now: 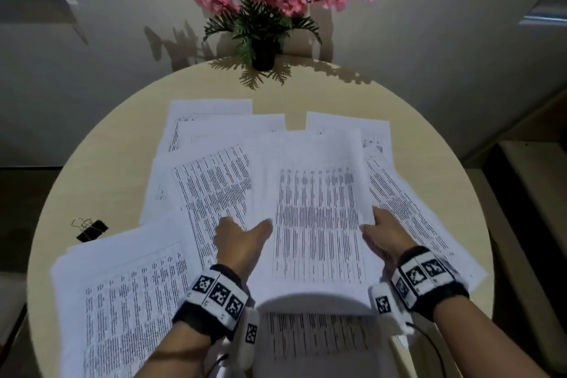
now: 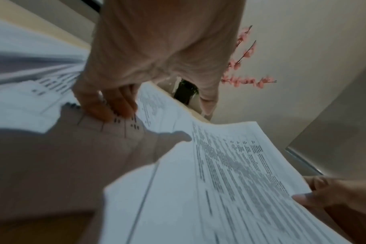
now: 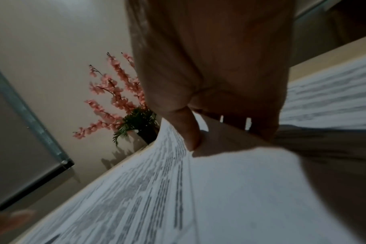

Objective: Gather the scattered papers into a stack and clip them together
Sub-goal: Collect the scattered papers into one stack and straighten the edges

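Note:
Printed sheets lie scattered over a round beige table (image 1: pixel 101 169). My right hand (image 1: pixel 383 233) pinches the right edge of a raised sheaf of papers (image 1: pixel 316 218), thumb (image 3: pixel 188 128) on top and fingers under it. The sheaf (image 2: pixel 230 189) is blurred and curves above the table. My left hand (image 1: pixel 242 239) lies at the sheaf's left edge, thumb spread toward it, and its fingertips (image 2: pixel 115 105) press on a loose sheet (image 1: pixel 214 187) on the table. A black binder clip (image 1: pixel 92 230) with silver handles sits on bare table to the left, apart from both hands.
A thicker pile of papers (image 1: pixel 129 301) overhangs the front-left edge. More sheets lie at the back (image 1: pixel 208 120) and on the right (image 1: pixel 414 209). A potted plant with pink flowers (image 1: pixel 264 55) stands at the far edge against the wall.

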Demonstrator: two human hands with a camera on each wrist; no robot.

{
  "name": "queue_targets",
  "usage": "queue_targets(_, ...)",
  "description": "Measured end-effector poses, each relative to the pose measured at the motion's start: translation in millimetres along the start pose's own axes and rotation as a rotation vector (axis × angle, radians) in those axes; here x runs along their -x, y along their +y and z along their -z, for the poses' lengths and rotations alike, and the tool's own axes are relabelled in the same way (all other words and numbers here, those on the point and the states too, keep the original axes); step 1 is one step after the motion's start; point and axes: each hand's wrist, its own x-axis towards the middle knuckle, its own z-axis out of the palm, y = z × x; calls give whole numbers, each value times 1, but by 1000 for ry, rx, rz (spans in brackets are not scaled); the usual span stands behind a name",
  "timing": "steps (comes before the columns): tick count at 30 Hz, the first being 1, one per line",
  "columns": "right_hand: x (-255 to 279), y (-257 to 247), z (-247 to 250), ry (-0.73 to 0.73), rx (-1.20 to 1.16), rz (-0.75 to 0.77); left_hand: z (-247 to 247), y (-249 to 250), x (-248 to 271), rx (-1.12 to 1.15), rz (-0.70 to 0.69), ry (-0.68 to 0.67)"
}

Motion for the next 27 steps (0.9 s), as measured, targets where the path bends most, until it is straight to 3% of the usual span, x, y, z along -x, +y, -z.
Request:
queue_targets(3,9,15,-3,-45,136,65,-15,-7,5,-324,52,88)
queue_targets(6,-2,22,13,181,153,51,-32,-7,9,-492,16,57)
queue_targets(9,-16,27,47,428,374,-125,-37,-9,4,-253,-96,-16)
queue_targets(11,-19,36,67,414,405,-242,-25,-4,2,4,-94,-32)
queue_targets(13,-19,43,78,401,453,-277,-7,4,-6,118,-133,38)
queue_targets(16,-19,42,80,420,507,-283,21,12,-25,124,-207,151)
queue_targets(20,-27,27,60,389,492,-200,28,3,-56,146,-128,51)
queue_targets(22,-34,19,51,423,372,-160,24,0,-62,141,-101,22)
queue_targets(24,-37,11,50,452,306,-180,24,3,-57,130,-123,6)
queue_targets(27,-41,3,58,487,448,-252,32,17,-43,174,-223,-60)
